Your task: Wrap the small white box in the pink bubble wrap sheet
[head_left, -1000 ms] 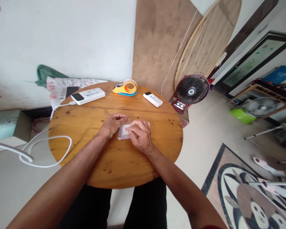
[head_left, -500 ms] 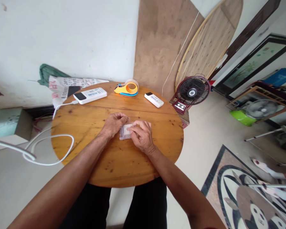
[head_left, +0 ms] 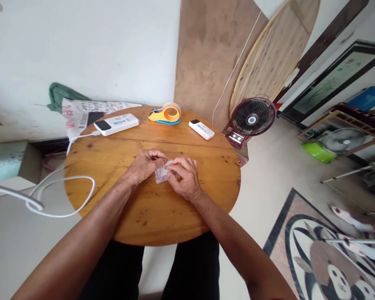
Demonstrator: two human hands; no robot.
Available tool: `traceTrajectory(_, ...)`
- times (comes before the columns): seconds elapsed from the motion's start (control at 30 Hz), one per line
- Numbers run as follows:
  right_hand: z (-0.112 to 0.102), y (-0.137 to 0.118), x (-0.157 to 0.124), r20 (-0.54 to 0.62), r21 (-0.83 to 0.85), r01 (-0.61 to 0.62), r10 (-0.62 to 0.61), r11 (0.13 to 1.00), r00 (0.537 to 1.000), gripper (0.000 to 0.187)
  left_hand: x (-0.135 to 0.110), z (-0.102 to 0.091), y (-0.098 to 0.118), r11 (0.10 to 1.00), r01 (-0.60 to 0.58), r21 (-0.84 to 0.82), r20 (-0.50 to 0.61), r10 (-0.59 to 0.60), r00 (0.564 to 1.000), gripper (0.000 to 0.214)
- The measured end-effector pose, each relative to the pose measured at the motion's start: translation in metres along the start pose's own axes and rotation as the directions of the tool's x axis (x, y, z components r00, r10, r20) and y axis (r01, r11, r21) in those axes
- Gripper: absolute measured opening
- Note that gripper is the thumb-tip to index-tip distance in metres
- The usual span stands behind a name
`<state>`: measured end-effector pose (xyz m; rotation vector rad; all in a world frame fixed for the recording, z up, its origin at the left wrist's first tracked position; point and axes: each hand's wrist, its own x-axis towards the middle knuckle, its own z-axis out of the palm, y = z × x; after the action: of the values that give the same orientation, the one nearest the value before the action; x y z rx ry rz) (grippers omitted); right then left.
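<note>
A small clear plastic bag [head_left: 161, 175], crinkled and pale, lies on the wooden table [head_left: 156, 212] between my hands. My left hand [head_left: 147, 166] pinches its upper left edge between thumb and fingertips. On the other side my right hand [head_left: 185, 177] has thumb and forefinger closed on the bag's upper right part. Something whitish may be inside the bag, but the glare and my fingers keep me from making it out.
At the table's back stand a white power bank [head_left: 120, 124] with a white cable [head_left: 81, 178] plugged in, an orange tape dispenser [head_left: 158, 116] and a smaller white device [head_left: 201, 129]. A fan [head_left: 253, 117] stands beyond the right edge, near a leaning round board [head_left: 275, 50].
My left hand has shifted slightly left and down, its fingers still pinching. The white content seen in the bag before shows less clearly now. My right hand has hardly moved.
</note>
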<state>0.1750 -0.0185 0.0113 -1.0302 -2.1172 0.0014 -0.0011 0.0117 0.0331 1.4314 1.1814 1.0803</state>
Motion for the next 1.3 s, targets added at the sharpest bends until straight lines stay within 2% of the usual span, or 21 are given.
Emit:
traceTrajectory(0.13,0.0,0.001,0.0,0.018,-0.013,-0.006,0.006,1.0,1.0,0.015,0.001,-0.003,-0.003,0.986,-0.135,0.094,0.02,0.134,0.991,0.02)
traceTrajectory(0.27,0.0,0.002,-0.001,0.01,-0.014,-0.005,0.005,1.0,1.0,0.016,0.005,-0.008,-0.012,0.939,-0.299,0.17,0.085,0.288,0.954,0.02)
traceTrajectory(0.4,0.0,0.002,0.0,-0.004,-0.016,-0.005,0.005,1.0,1.0,0.017,0.006,-0.011,-0.016,0.895,-0.381,0.233,0.15,0.354,0.923,0.02)
traceTrajectory(0.6,0.001,0.002,0.001,0.014,-0.036,-0.005,0.006,0.999,1.0,0.018,-0.001,-0.012,-0.008,0.893,-0.337,0.298,0.173,0.297,0.939,0.022)
traceTrajectory(0.77,-0.001,0.003,0.001,-0.017,-0.035,0.008,-0.009,0.999,1.0,0.018,-0.002,-0.014,-0.008,0.889,-0.334,0.313,0.181,0.289,0.94,0.022)
traceTrajectory(0.9,-0.005,0.004,0.002,-0.035,-0.063,-0.049,0.047,0.997,0.998,0.023,-0.002,-0.015,-0.006,0.889,-0.327,0.319,0.198,0.275,0.941,0.023)
traceTrajectory(1.07,-0.006,0.003,0.003,0.017,-0.064,-0.034,0.035,0.997,0.999,0.024,-0.003,-0.013,-0.003,0.905,-0.294,0.307,0.185,0.246,0.952,0.024)
traceTrajectory(1.3,-0.004,-0.001,0.007,0.099,-0.159,0.042,-0.027,0.986,0.995,0.022,-0.001,-0.014,-0.006,0.922,-0.276,0.27,0.179,0.234,0.956,0.024)
